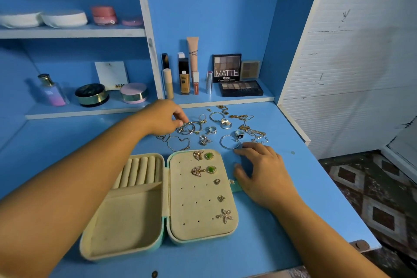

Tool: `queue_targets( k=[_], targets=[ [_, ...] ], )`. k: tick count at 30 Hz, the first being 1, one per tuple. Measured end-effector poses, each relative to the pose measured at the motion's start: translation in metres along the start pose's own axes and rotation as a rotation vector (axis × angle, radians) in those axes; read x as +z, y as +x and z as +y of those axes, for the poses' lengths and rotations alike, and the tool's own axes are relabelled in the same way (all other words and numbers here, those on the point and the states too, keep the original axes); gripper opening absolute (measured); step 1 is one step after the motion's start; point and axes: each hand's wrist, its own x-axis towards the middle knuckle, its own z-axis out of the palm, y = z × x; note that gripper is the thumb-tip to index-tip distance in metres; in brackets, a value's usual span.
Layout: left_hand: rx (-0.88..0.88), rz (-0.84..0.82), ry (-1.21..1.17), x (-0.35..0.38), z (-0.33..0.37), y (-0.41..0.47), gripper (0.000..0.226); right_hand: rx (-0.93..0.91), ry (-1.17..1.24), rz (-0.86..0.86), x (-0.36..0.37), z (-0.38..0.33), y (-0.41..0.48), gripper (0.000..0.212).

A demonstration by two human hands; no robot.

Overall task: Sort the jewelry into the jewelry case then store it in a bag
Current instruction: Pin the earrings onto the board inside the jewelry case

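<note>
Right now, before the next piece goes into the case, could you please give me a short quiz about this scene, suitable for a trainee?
1. True or false: the ring rolls of the jewelry case are full.
2. Which hand pinches the gold hoops? A) left hand B) right hand C) neither
3. How many green earrings sit on the earring panel?
Key: 1 false, they are empty; 2 A; 3 two.
</note>
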Motion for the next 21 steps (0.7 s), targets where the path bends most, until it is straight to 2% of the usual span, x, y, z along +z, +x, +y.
queue_targets(
  k=[4,12,18,21],
  targets=[
    [0.026,0.035,0.098,0.005,-0.002,-0.009,0.025,0.004,0.002,0.006,0.000,-0.001,-0.001,0.050],
    [0.129,0.071,0.255,0.013,0.010,-0.015,0.017,0.014,0.017,0.017,0.001,-0.002,0.000,0.050],
    [0.108,0.038,0.292,0.008,0.010,-0.017,0.009,0.012,0.009,0.013,0.001,-0.002,-0.001,0.050],
    [0.112,0.061,0.203,-0.001,0.012,-0.009,0.006,0.013,0.012,0.015,0.001,-0.001,0.000,0.050]
  ],
)
